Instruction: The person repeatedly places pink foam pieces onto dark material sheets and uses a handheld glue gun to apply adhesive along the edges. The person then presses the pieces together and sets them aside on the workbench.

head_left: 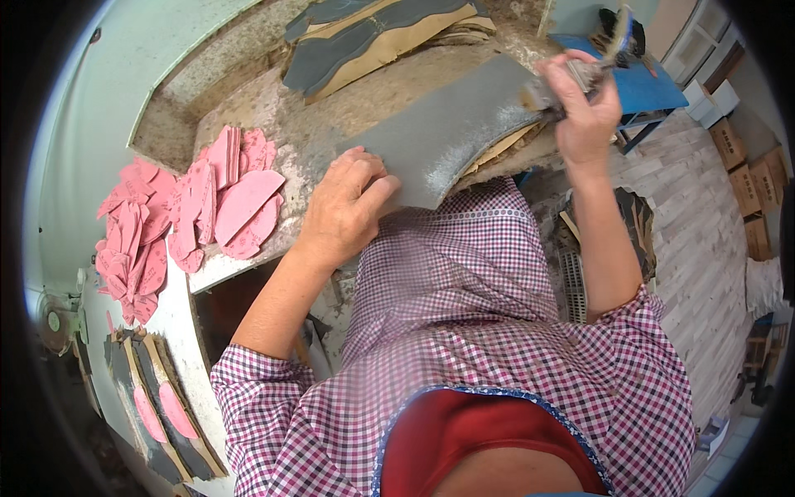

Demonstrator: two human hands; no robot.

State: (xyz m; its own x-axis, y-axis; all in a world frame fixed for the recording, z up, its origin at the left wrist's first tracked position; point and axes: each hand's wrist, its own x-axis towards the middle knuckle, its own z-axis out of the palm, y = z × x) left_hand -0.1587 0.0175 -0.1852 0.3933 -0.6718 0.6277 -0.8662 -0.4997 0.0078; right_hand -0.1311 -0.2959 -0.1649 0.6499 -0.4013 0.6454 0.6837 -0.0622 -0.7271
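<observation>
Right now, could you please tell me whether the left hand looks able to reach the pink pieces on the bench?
Probably yes: the left hand rests at the left end of the grey sheet, the pink pieces lie to its left, and nothing visible stands between them.

On the counter (286, 103), a bare strip ran between the stack of grey pieces (364, 50) toward the far edge and the grey sheet (431, 116), leaving a hand room to pass leftward. At the left end, the pink pieces (248, 203) and, behind them, the raised rim (207, 79) stood in the way. The left hand (348, 199) blocked the near edge beside the sheet, and the right hand (584, 108) with its tool (546, 93) obstructed the sheet's right end.
</observation>
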